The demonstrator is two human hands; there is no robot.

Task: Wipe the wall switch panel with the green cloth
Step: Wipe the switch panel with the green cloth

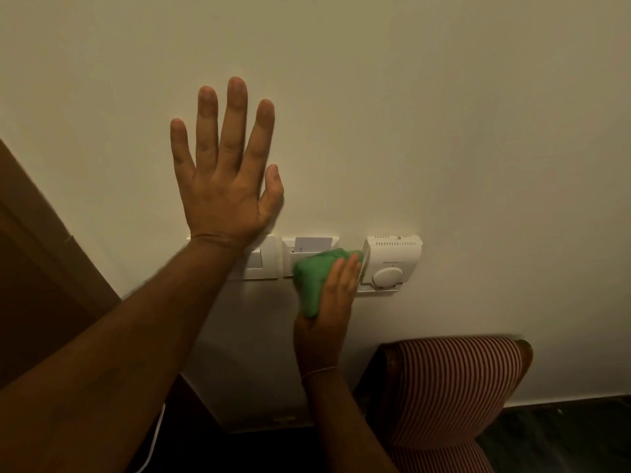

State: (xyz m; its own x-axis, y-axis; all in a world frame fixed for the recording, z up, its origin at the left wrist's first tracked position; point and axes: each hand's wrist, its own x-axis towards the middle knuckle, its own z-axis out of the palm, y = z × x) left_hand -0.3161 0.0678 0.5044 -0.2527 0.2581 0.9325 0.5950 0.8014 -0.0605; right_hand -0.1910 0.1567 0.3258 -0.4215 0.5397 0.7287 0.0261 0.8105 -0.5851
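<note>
Head view: R hand [336,295] grips green cloth [316,279] on switch panel [273,257], L hand [225,172] fingers splayed on wall [444,114]; hard swipe could knock key card [312,243] out.

Non-task items only. Cream wall [444,114] fills most of the frame, plain and unmarked. Right of centre: white thermostat [392,264] mounted on the wall, vent slots along its top, round dial [384,277] low on its face. Lower right: chair back [454,387] in red-and-white striped fabric, dark wood trim at its top corners, close to the wall. Left edge: brown wooden door or frame [37,254], running diagonally. Bottom left: thin white cable [155,442]. Dark floor [563,435] at lower right.
</note>
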